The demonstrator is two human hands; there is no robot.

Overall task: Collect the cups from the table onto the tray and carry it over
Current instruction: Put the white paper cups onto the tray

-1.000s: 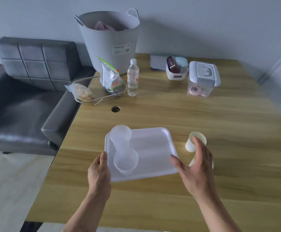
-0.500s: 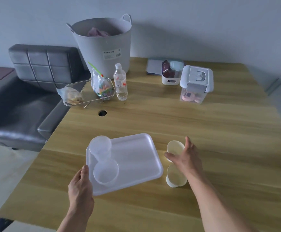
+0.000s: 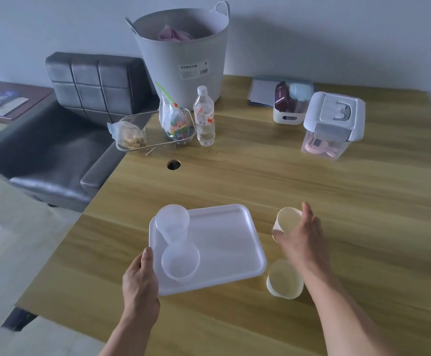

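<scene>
A white plastic tray (image 3: 224, 242) lies on the wooden table near its front edge. Two clear plastic cups stand on the tray's left side: one at the far corner (image 3: 172, 222), one nearer me (image 3: 180, 260). My left hand (image 3: 139, 283) rests on the tray's near-left edge, thumb on the rim. To the right of the tray stand two cream paper cups. My right hand (image 3: 301, 237) wraps around the farther paper cup (image 3: 287, 219), thumb and fingers on its sides. The nearer paper cup (image 3: 285, 278) stands free beside my right forearm.
At the back stand a grey tub (image 3: 183, 57), a water bottle (image 3: 204, 116), a wire basket (image 3: 155, 132) with snack bags, a white caddy (image 3: 290, 106) and a lidded clear box (image 3: 333, 124). A cable hole (image 3: 173, 164) is in the tabletop. A black sofa (image 3: 62, 129) stands to the left.
My right hand has moved from the tray's right edge out to the farther paper cup and closed around it. My left hand stays on the tray's edge. The camera view has shifted.
</scene>
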